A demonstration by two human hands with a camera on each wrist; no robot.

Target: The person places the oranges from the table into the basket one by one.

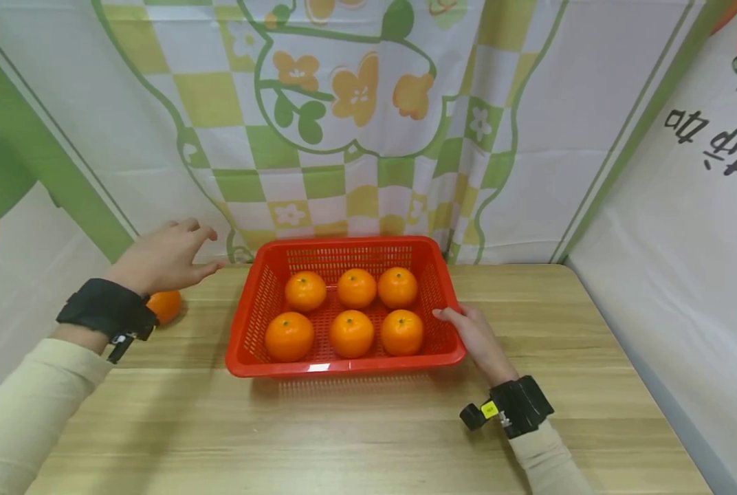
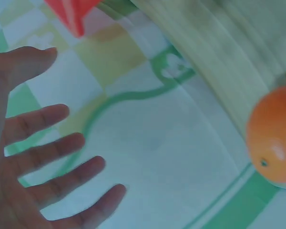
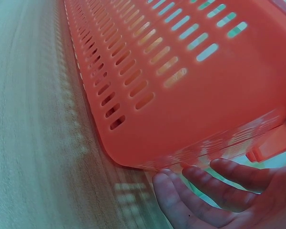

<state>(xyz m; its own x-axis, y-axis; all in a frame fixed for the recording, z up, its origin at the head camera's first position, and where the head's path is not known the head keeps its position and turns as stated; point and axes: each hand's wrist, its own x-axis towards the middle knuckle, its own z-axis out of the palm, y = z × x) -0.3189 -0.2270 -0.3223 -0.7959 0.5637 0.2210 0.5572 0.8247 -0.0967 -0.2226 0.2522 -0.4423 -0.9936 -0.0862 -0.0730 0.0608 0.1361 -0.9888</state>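
A red plastic basket [image 1: 344, 368] with slotted walls holds several oranges [image 1: 352, 334] in two rows. At its right end my right hand [image 1: 478, 340] grips the rim, thumb over the edge. The right wrist view has the fingers [image 3: 219, 191] against the outside of the basket's end wall [image 3: 219, 143]. My left hand [image 1: 167, 258] is raised left of the basket, holding nothing. Its fingers are spread apart in the left wrist view. One loose orange [image 1: 166, 306] lies on the table by the left wrist, partly hidden by it; the left wrist view shows this orange [image 2: 276, 136] at its right edge.
The wooden table [image 1: 356, 440] extends around the basket. A patterned curtain [image 1: 344, 185] hangs behind the table's back edge, close to the basket. A printed white sheet [image 1: 678, 275] borders the table on the right, and another printed sheet [image 1: 28, 261] stands on the left.
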